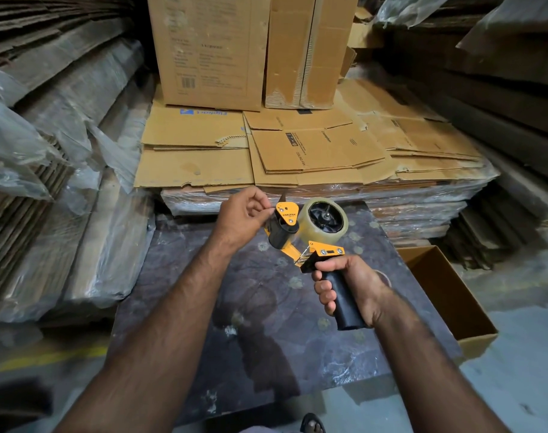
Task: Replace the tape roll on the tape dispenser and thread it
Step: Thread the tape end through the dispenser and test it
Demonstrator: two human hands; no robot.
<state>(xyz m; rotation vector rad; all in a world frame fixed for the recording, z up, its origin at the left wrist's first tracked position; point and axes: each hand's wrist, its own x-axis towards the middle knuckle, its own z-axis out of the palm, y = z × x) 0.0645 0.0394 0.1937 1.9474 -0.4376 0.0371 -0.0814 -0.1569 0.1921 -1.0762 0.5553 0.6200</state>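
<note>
Cardboard stacks behind; right hand (351, 285) grips dispenser (301, 235), left hand (241, 214) pinches (tape end unclear).

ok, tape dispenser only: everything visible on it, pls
The tape dispenser is a hand-held gun type with an orange metal frame and a black pistol handle. A clear tape roll already sits on its black hub. A black roller and an upright orange plate with printed lettering form the front end. The dispenser is held in the air above a dark surface, tilted, handle toward the person. The right hand grips the handle; the left hand pinches at the front end, at something too fine to identify.
</note>
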